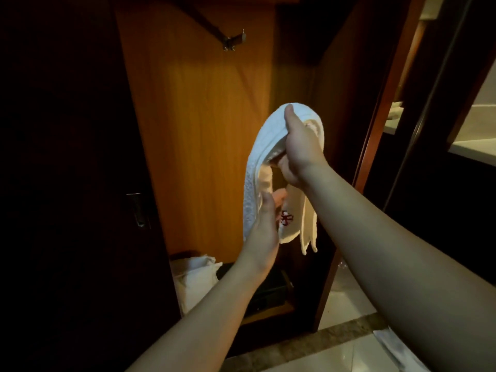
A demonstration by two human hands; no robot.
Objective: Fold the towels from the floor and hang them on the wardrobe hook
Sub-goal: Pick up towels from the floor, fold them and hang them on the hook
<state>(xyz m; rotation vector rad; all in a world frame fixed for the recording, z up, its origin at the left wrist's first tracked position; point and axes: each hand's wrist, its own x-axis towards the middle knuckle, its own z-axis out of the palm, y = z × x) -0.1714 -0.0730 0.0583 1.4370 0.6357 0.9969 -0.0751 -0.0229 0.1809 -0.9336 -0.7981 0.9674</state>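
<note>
A white towel [264,146] with a red embroidered mark hangs folded in front of the open wardrobe. My right hand [299,146] grips its upper bunched part, thumb lying over the top fold. Lower down, my left hand [264,224] holds the hanging left edge, fingers wrapped behind the cloth. Up and to the left, the metal hook [234,40] sits on the end of a dark rail against the orange wooden back panel [198,124]; nothing hangs on it.
A white bag or cloth [194,277] and a dark box [268,294] sit on the wardrobe floor. A dark door with a metal handle [138,209] stands left. Pale tiled floor [346,299] lies right, with a lit countertop [472,149] beyond.
</note>
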